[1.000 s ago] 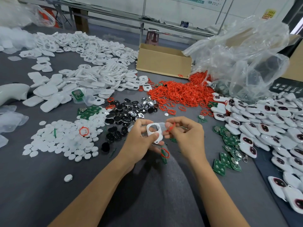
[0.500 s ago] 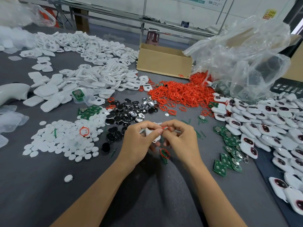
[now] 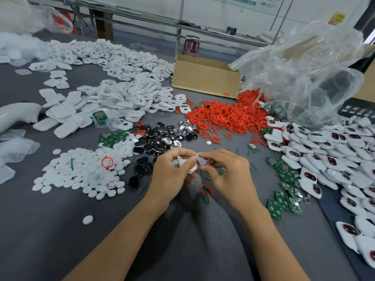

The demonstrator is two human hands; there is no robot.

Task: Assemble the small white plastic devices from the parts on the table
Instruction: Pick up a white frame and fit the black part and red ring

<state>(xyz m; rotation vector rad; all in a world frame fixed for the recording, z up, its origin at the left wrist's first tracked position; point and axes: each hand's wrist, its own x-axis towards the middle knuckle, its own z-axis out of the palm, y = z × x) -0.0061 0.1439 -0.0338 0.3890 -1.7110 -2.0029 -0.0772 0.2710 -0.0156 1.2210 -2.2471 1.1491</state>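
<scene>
My left hand grips a white shell between thumb and fingers, just above the grey table in front of me. My right hand meets it, fingertips pinching a thin red ring against the shell's edge, mostly hidden. A loose ring lies on the table under my hands, the red ring pile beyond, finished white devices heaped to my right

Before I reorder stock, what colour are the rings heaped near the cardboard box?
The rings are bright red, best seen in the head view.
</scene>
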